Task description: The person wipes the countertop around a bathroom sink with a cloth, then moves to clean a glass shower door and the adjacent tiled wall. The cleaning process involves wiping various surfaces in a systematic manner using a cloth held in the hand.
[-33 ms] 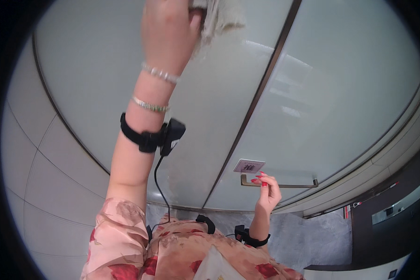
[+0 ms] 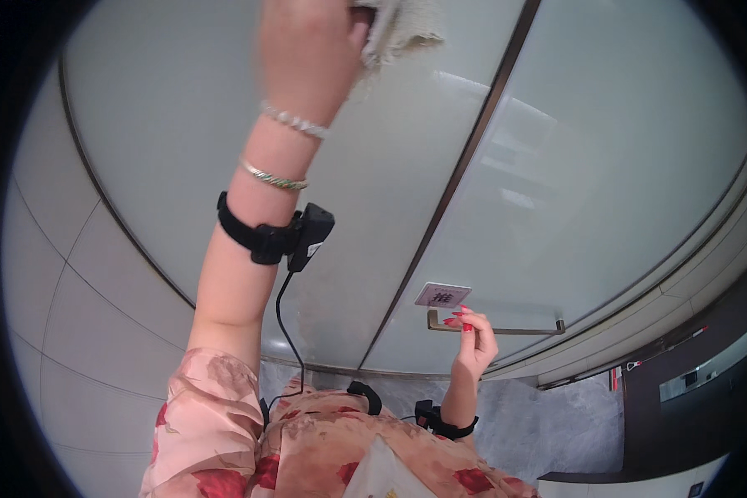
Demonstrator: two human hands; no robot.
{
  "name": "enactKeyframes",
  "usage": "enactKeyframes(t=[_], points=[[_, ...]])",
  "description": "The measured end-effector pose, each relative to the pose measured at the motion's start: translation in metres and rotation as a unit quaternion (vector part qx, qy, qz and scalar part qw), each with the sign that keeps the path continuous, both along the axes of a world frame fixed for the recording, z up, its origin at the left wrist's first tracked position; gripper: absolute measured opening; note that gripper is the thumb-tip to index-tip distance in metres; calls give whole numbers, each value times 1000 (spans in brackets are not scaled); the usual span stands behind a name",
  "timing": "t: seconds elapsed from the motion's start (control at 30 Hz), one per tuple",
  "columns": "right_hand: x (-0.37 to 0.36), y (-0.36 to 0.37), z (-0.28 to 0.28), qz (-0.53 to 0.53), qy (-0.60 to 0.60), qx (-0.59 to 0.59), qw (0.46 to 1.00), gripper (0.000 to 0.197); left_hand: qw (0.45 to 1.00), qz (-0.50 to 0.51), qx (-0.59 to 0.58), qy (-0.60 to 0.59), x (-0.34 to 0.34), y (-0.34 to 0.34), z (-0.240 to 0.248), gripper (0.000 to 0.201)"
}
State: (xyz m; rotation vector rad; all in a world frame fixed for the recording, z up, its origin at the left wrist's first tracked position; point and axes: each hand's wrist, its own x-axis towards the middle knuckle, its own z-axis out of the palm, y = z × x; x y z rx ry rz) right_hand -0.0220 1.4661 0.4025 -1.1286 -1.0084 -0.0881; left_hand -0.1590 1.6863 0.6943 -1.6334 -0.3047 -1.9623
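The left hand (image 2: 311,50) has its grip clenched on a frayed off-white fabric cloth (image 2: 412,25), which projects rightward past the thumb, while the right hand (image 2: 476,342) overlaps a bronze-coloured metal bar handle (image 2: 523,331), fingers bent, grip state indeterminable.

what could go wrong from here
The ragged cloth in the left hand might shed threads on the glass panel. The loose cable from the black forearm device might snag if that arm moves. The right hand appears close to the metal handle and might bump it.
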Motion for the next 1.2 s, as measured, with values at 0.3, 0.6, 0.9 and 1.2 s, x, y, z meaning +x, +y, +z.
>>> enactKeyframes(t=[0.3, 0.6, 0.9, 1.2], points=[[-10, 0, 5, 26, -7, -32, 999, 14, 924, -48, -51, 375, 33, -31, -149, 27], [-30, 18, 26, 203, 139, -1, 969, 70, 731, -334, -377, 460, -27, -68, -167, 24], [-17, 35, 72, 224, 204, -46, 952, 27, 629, -411, -545, 372, -64, -59, -176, 24], [1, 100, 212, -251, -296, 181, 904, 61, 578, -497, -593, 261, -111, -41, -197, 19]])
